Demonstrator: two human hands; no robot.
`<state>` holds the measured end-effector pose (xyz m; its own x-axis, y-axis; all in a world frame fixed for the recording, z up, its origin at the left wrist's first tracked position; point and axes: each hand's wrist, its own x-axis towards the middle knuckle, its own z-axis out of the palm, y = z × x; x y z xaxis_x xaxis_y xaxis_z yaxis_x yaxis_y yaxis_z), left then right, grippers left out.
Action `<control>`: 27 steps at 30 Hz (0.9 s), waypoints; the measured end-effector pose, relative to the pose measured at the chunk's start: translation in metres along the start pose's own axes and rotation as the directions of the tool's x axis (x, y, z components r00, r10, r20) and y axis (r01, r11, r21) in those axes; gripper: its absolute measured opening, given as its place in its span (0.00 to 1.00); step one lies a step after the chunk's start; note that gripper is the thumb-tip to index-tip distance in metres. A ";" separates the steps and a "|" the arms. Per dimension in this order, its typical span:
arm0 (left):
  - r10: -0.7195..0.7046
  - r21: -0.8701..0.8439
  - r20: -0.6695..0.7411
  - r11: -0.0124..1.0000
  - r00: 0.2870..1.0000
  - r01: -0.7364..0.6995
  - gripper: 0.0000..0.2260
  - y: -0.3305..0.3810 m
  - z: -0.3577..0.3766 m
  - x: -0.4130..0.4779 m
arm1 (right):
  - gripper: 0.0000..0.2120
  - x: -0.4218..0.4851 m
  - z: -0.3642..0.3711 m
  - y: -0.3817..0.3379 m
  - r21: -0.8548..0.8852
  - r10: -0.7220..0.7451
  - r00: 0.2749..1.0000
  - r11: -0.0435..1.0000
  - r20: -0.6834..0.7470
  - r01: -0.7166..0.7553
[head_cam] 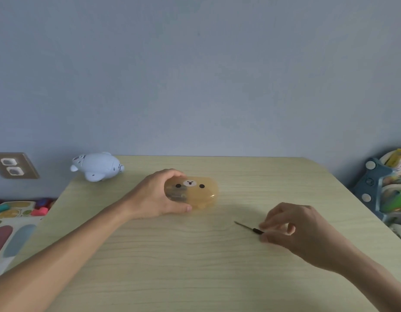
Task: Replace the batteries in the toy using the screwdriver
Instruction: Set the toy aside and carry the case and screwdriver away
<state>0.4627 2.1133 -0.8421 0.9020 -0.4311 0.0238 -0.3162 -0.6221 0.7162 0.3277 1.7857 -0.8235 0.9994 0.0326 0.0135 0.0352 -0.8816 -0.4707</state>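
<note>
A pale blue seal-shaped toy lies at the table's far left corner, apart from both hands. My left hand grips the left end of a translucent amber case with a bear face; dark items show through its wall. A thin screwdriver with a black handle lies on the table, tip pointing left. My right hand pinches its handle between thumb and fingertips; most of the handle is hidden by the fingers.
The light wooden table stands against a blue-grey wall. A wall socket is at the left. A colourful play mat lies on the floor at left. A blue toy shelf stands off the right edge.
</note>
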 end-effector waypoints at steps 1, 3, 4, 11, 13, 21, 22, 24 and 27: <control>0.006 0.000 -0.006 1.000 1.000 -0.006 0.33 0.000 0.000 0.000 | 0.03 0.000 0.002 0.000 0.012 0.003 1.000 1.000 -0.016 -0.003; 0.017 -0.004 -0.020 1.000 1.000 -0.017 0.32 -0.001 -0.001 -0.001 | 0.05 0.001 0.007 -0.001 0.009 0.006 0.999 1.000 -0.039 -0.006; 0.024 -0.007 -0.029 1.000 0.999 -0.024 0.31 -0.002 -0.002 -0.002 | 0.05 0.003 0.007 -0.003 0.005 0.010 0.999 1.000 -0.049 -0.010; -0.011 -0.040 -0.078 0.999 0.997 0.008 0.35 0.035 -0.045 -0.006 | 0.06 0.028 -0.046 -0.046 0.403 0.157 0.967 0.913 -0.201 -0.065; -0.042 -0.082 -0.094 0.996 0.995 0.035 0.35 0.065 -0.077 -0.009 | 0.06 0.033 -0.083 -0.073 0.461 0.169 0.957 0.886 -0.237 -0.042; -0.019 -0.092 -0.115 0.996 0.993 0.008 0.33 0.285 -0.286 -0.029 | 0.05 0.025 -0.334 -0.221 0.583 0.212 0.944 0.812 -0.252 -0.027; -0.012 -0.092 -0.105 0.996 0.994 0.002 0.33 0.319 -0.316 -0.033 | 0.05 0.021 -0.372 -0.242 0.589 0.218 0.942 0.807 -0.256 -0.027; -0.006 -0.105 -0.098 0.995 0.995 -0.004 0.33 0.390 -0.372 -0.043 | 0.05 0.009 -0.450 -0.282 0.599 0.229 0.937 0.800 -0.264 -0.027; -0.012 -0.120 -0.093 0.993 0.996 0.001 0.32 0.485 -0.448 -0.060 | 0.06 -0.015 -0.559 -0.337 0.600 0.250 0.921 0.800 -0.299 -0.022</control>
<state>0.3866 2.1302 -0.1837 0.9292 -0.3609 0.0798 -0.2778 -0.5395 0.7948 0.3028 1.8198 -0.1721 0.9301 -0.3313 0.1587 0.0040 -0.4230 -0.9061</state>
